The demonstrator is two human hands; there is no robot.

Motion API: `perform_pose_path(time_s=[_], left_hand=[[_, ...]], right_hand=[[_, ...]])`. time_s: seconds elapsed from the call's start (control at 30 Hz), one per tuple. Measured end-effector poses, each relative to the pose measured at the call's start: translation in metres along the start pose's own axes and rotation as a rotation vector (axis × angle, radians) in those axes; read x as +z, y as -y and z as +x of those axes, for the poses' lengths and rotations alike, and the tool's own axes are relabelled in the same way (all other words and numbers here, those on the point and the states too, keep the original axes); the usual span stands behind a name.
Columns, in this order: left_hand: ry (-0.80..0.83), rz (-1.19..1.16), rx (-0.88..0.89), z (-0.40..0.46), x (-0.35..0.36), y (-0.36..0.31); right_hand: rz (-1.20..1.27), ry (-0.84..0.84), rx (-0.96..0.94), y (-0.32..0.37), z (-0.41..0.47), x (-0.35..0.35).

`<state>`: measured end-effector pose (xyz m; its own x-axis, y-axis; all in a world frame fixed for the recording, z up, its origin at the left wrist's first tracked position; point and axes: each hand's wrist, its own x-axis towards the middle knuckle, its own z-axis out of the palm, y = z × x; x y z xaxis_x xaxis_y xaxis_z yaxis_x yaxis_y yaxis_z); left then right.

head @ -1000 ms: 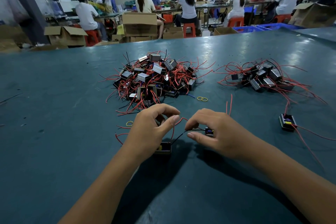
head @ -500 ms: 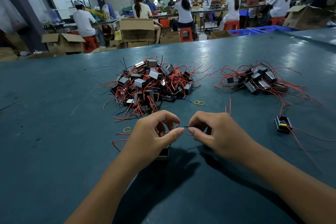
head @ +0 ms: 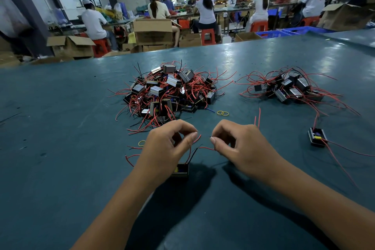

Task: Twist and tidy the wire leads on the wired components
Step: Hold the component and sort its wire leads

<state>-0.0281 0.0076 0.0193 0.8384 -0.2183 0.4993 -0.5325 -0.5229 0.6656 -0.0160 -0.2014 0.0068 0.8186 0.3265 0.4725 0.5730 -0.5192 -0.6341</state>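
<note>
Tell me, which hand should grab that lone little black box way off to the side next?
Probably the right hand. The lone box sits on its side of the table, while the left hand is farther off, above another box. Both hands pinch wires now.

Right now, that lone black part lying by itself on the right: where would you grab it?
Take the lone black part by its two long side walls, coming from above. Its open top faces up, and its red wires trail off rightward, so pinching the box probably avoids snagging them.

I see a teal table (head: 60, 148) carrying a big component pile (head: 168, 93) centre, a smaller pile (head: 292, 89) far right, rubber bands (head: 222, 113) between.
</note>
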Motion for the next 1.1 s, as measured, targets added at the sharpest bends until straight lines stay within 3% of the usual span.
perform_pose_path(time_s=[0.13, 0.27, 0.57, 0.87, 1.1], left_hand=[[0.168, -0.117, -0.069, 0.001, -0.012, 0.006], [0.322, -0.05, -0.096, 0.0, -0.014, 0.01], [0.336, 0.031, -0.118, 0.0, -0.009, 0.008], [0.318, 0.025, -0.136, 0.0, -0.009, 0.013], [0.324, -0.231, -0.217, 0.001, -0.006, 0.015]], right_hand=[[0.028, -0.032, 0.027, 0.003, -0.001, -0.001], [0.062, -0.018, 0.054, 0.004, -0.002, 0.0], [0.101, -0.042, 0.019, 0.009, -0.002, -0.003], [0.352, 0.053, 0.221, 0.012, -0.003, 0.001], [0.656, 0.103, 0.468, 0.023, -0.001, 0.01]])
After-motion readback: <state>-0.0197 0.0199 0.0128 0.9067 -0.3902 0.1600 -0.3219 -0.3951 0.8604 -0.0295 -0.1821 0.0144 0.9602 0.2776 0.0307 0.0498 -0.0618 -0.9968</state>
